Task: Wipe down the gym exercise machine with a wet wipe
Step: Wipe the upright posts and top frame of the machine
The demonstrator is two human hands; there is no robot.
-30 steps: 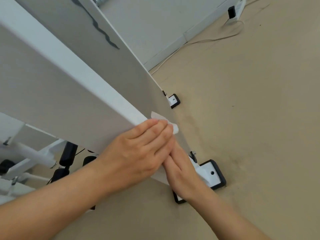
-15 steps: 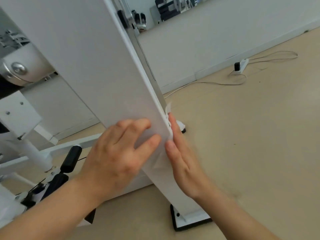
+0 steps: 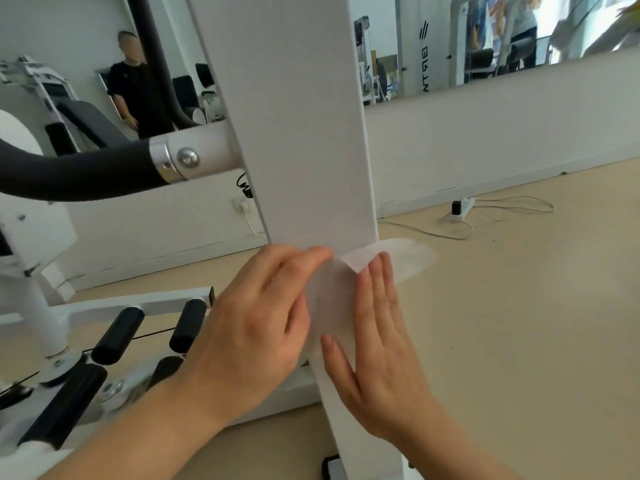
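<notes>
- Wet wipe (image 3: 401, 261) lies on the white upright post (image 3: 304, 133) of the machine, low on the post, and covers its front face between the two hands.
- One loose flap of the wipe sticks out past the post's right edge, just above the right fingertips.
- Left hand (image 3: 249, 334): comes in from the left, fingers together and lightly bent over the front face, fingertips pressing on the wipe's upper edge. Thumb is hidden, so I cannot tell if it hooks behind the post.
- Right hand (image 3: 377, 341): flat, fingers straight and close together, palm pressed on the wipe along the post's right side. Thumb is spread out to the left across the front face. No pinch.
- The hands sit just beside each other, with a strip of wipe showing between them.
- Black padded handle (image 3: 69, 171) joins the post from the left through a white tube with a bolt, well above the hands.
- Black foam rollers (image 3: 117, 336) sit on the lower frame, left of the post.
- Black foot cap (image 3: 330, 467) shows at the post's base on the tan floor (image 3: 519, 341).
- Power strip (image 3: 462, 206) with a white cable lies on the floor near the wall, right of the post.
- Wall mirror (image 3: 485, 39) is behind; a person in black (image 3: 138, 88) appears at upper left.
</notes>
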